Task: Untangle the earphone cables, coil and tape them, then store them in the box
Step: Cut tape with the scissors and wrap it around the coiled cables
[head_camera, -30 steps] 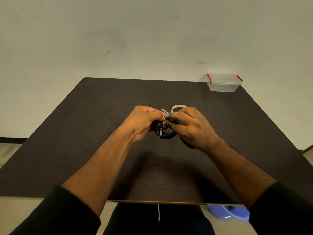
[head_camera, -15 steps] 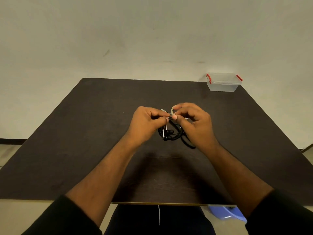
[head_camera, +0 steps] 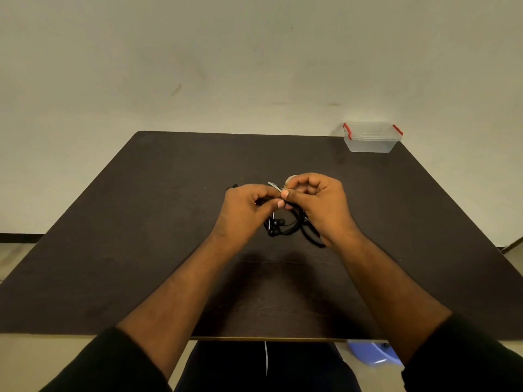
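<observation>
A black earphone cable coil hangs in a bundle between my hands above the middle of the dark table. My left hand pinches the top of the coil. My right hand holds a small pale tape roll, which peeks out above its fingers. A short strip of tape runs between my two thumbs. More black cable loops under my right wrist. The clear box with red clips stands closed at the table's far right corner.
A small black piece lies on the table just left of my left hand. A blue object sits on the floor below the table's near edge. A pale wall rises behind the table.
My hands have lifted slightly and drawn apart. The coil that sat bunched between them now hangs looser below, and the tape roll has come up into my right fingers.
</observation>
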